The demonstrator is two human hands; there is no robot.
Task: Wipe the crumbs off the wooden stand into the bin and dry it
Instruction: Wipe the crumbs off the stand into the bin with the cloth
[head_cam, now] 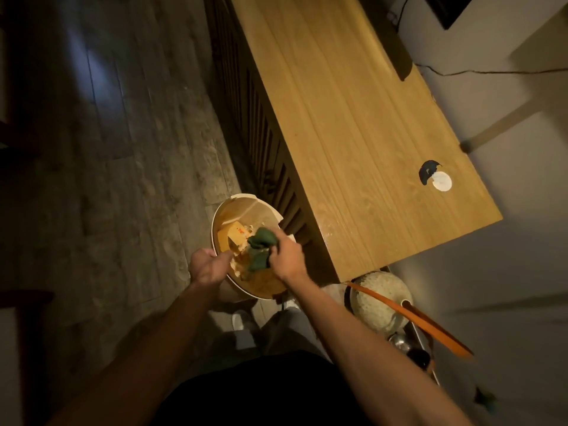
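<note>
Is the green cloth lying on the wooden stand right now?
No, the right hand holds the cloth over the bin.

The single head-worn camera looks steeply down from above the person's chest, close over both forearms. It faces the round cream bin (246, 210) on the grey plank floor (123, 149) just ahead, and its wide angle takes in the long light-wood stand (353, 118) running away to the upper right.
</note>
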